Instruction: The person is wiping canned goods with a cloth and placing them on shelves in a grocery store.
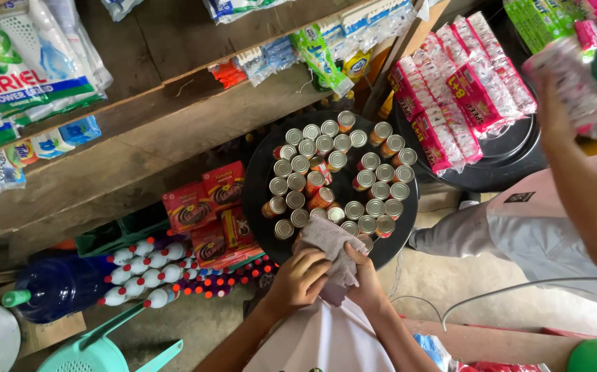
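We count about thirty-six small round metal cans (333,180) standing on one round black tray (260,162); a few at the near edge are hidden, so the count is approximate. One grey cloth (331,249). Two hands of the wearer on it: left hand (300,277), right hand (367,282). One hand of a second person (553,110). Second round black tray (512,155): one. White bowling-pin-shaped bottles with red caps (143,272): about nine visible. One large blue plastic bottle (57,286).
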